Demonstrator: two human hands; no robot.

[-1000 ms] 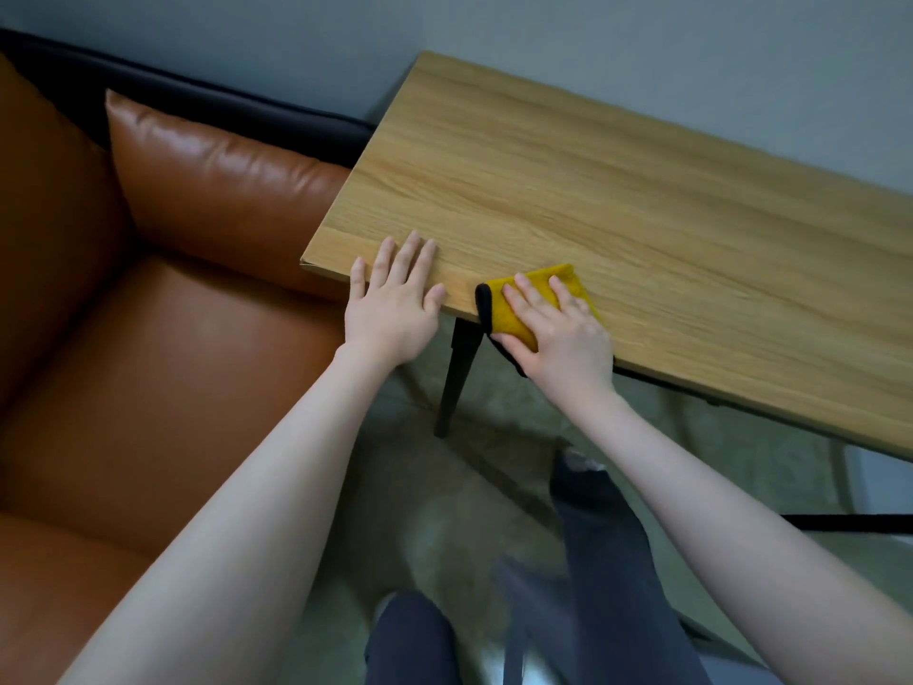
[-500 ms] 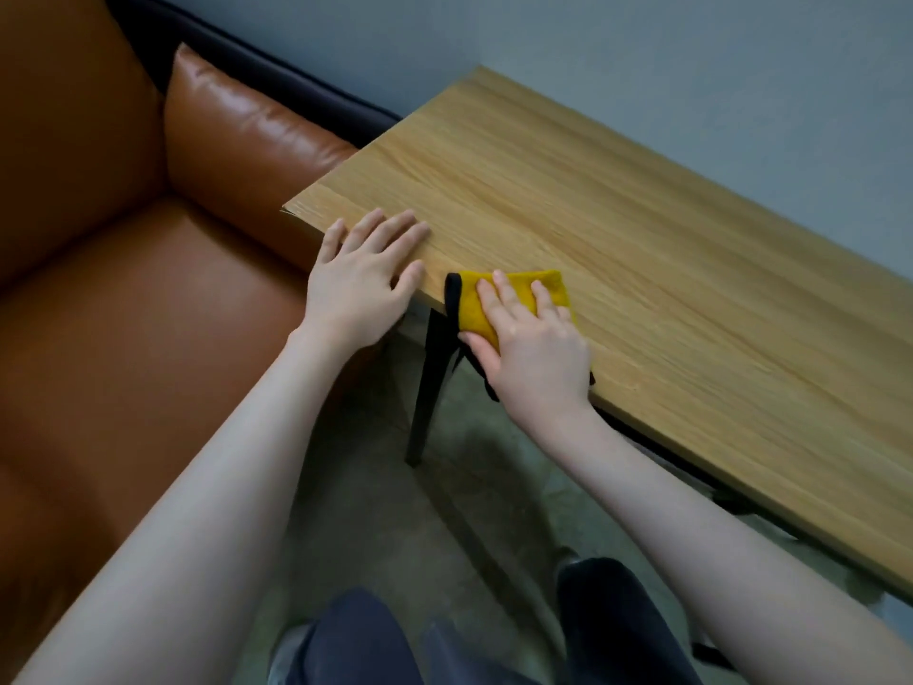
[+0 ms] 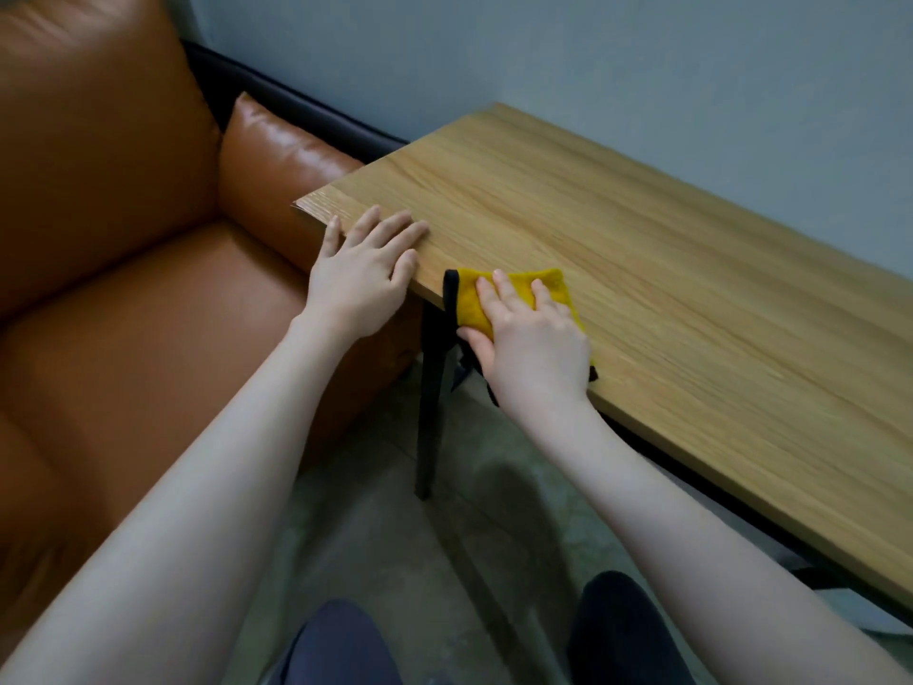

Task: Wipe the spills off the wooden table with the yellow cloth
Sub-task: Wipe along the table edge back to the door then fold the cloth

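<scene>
Your left hand point(image 3: 363, 284) lay flat on the table point(image 3: 642, 269) near its left corner, fingers on the top, palm over the near edge. Just to its right, your right hand point(image 3: 531, 341) rested flat on the cloth point(image 3: 514, 286), which lay at the same near edge. The sofa point(image 3: 123, 289) stood left of the table, touching its end. The wall point(image 3: 593, 56) ran behind both. A table leg point(image 3: 430, 407) stood under the cloth.
</scene>
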